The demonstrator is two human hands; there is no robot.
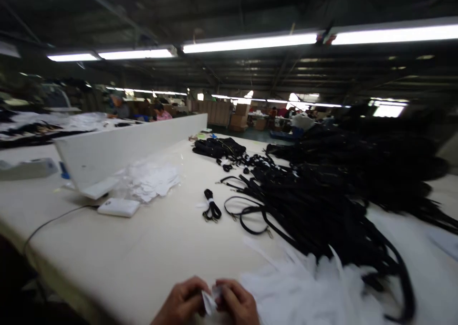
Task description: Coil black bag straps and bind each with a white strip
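At the bottom of the head view, my left hand (184, 302) and my right hand (236, 302) are close together over the table's near side. Both have their fingers closed on a small white paper piece (208, 303), which looks folded or bent between them. Just right of my right hand spreads a heap of white paper strips (307, 291), blurred. Farther up lies a bundled black strap (212, 206) with a white band round its middle and metal clips at its lower end.
A large pile of black straps (307, 215) covers the table's right side. On the left are a white power bank (119, 207) with a cable, a heap of white tags (152, 179) and a low white partition (132, 146). Folded black cloth (219, 147) lies farther back; people sit beyond the partition.
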